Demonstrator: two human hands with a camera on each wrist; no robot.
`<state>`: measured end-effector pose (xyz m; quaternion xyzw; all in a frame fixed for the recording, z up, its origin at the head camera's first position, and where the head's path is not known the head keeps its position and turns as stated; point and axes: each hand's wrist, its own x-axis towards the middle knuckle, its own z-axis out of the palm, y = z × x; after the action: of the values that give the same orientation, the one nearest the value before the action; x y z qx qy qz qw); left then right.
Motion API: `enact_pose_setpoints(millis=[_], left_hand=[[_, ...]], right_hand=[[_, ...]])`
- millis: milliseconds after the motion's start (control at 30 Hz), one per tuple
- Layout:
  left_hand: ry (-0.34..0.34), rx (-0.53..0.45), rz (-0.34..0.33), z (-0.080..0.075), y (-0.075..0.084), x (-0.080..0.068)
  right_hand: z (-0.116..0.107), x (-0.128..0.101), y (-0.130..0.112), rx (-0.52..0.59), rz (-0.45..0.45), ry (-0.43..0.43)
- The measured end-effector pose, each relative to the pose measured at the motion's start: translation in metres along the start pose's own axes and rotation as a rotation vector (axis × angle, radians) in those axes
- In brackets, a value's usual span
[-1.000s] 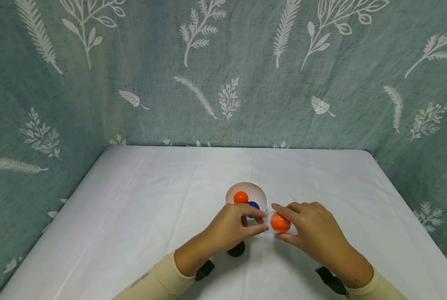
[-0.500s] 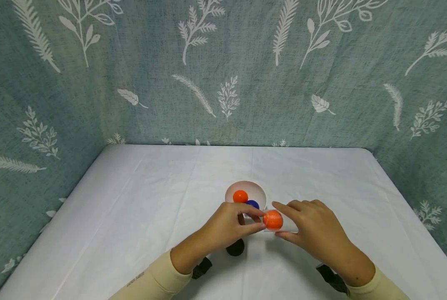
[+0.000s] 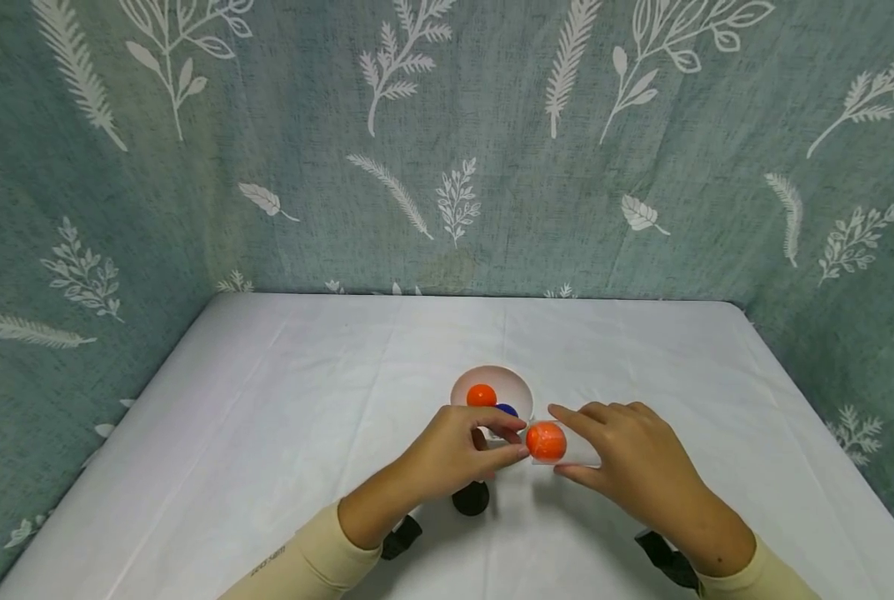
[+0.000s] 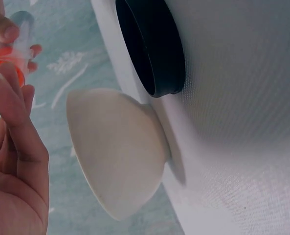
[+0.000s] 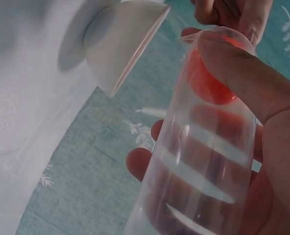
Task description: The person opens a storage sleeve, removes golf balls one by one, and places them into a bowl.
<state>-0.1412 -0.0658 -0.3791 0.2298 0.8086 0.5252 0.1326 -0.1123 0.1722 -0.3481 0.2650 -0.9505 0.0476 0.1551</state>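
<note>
1. right hand (image 3: 634, 454) wraps a clear plastic cup (image 5: 203, 161) lying sideways above the white table (image 3: 267, 433), mouth toward the left hand (image 3: 454, 454).
2. an orange ball (image 3: 546, 441) sits at the cup's mouth — left fingertips pinch it there.
3. step in hand, as i judge it: drawing the ball out of the cup.
4. next move probably calls for a steady cup and a short carry to the bowl (image 3: 517, 385) just behind, which holds another orange ball (image 3: 481, 395) and a blue one (image 3: 506, 410).

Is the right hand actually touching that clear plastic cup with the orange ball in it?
Touching. The right wrist view shows the right hand wrapped around the clear cup, thumb pressed flat on its wall over the orange ball.
</note>
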Motion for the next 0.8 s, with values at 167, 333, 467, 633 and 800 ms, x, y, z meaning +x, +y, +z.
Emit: enact_pose_setpoints(millis=[167, 333, 467, 633, 800], left_hand=[[-0.021, -0.067, -0.024, -0.0002, -0.0006, -0.0002], [-0.037, -0.087, -0.037, 0.0004, -0.0001, 0.0], [-0.04, -0.084, -0.045, 0.0014, -0.0006, 0.0001], [-0.039, -0.079, -0.06, 0.002, -0.002, 0.0005], [-0.038, -0.08, -0.065, 0.0022, -0.0028, 0.002]], right_hand=[[0.0011, 0.0006, 0.0, -0.005, -0.018, 0.02], [0.0015, -0.0005, -0.0002, -0.009, -0.032, 0.026], [0.0029, -0.0011, 0.0001, -0.016, -0.041, 0.031], [0.0047, -0.0015, 0.0002, -0.018, -0.054, 0.034], [0.0043, -0.0015, 0.0006, -0.032, -0.059, 0.029]])
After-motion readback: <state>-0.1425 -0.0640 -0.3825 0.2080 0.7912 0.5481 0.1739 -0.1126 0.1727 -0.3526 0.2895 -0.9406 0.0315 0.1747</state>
